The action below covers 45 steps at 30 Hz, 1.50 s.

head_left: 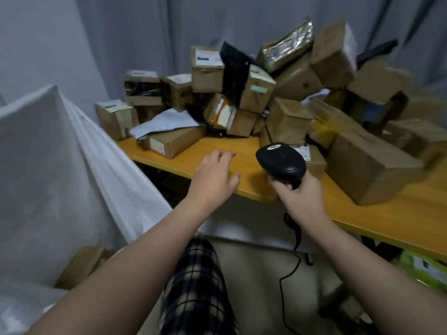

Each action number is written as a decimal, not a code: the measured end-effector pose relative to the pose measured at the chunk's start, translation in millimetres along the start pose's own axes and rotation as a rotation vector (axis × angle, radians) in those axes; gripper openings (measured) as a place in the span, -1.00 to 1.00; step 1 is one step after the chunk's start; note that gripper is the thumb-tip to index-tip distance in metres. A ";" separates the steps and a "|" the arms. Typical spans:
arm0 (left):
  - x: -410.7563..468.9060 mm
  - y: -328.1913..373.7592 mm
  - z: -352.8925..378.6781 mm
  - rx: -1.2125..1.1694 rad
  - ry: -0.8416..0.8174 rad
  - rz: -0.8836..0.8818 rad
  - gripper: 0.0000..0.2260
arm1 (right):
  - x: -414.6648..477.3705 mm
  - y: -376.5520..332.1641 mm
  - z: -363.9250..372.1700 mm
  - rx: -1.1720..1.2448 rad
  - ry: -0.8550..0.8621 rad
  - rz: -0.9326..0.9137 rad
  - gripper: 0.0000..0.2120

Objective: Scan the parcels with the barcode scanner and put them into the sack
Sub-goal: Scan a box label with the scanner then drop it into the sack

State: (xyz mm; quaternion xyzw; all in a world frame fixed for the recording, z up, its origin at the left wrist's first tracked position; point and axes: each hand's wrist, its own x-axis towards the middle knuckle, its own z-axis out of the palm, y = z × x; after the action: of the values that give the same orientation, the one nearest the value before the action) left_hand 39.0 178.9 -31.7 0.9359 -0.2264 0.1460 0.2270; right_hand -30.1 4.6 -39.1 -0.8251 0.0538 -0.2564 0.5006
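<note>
Cardboard parcels [254, 93] lie heaped along the far edge of a smooth yellow-wood table [411, 213]. Most are matte brown boxes with white labels, and their edges are smeared by blur toward the far right corner. Among them are a crinkled foil pouch [287, 49] on top, a limp black plastic bag [234, 68], and a soft grey mailer [167, 122] draped over a flat box [174, 141] near the table's left edge. A long box [370, 170] lies close to the near edge on the right.

The right hand [302, 192] has its fingers wrapped round the handle of the barcode scanner [280, 160], a rounded, glossy black shell held above the near edge. Its window faces away, unseen, and its thin cable [290, 269] curls down below the table.

The left hand [215, 177] reaches over the near edge, fingers loosely extended and holding nothing. Whether it touches the wood is unclear.

The sack [60, 165], of thin translucent white plastic, stands off the table's left edge, cut off by the frame. A brown box [82, 264] shows dimly through it.
</note>
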 end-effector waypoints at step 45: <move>40.0 23.5 -8.0 -1.126 -0.017 -0.225 -0.51 | 40.7 -2.9 -50.0 0.395 -0.050 -0.023 -0.65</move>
State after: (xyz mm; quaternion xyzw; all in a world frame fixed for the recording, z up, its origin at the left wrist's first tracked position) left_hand 60.4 149.8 -1.4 0.6903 -0.1698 -0.0295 0.7027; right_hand -19.3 -48.0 -3.2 -0.7176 -0.0193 -0.2471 0.6508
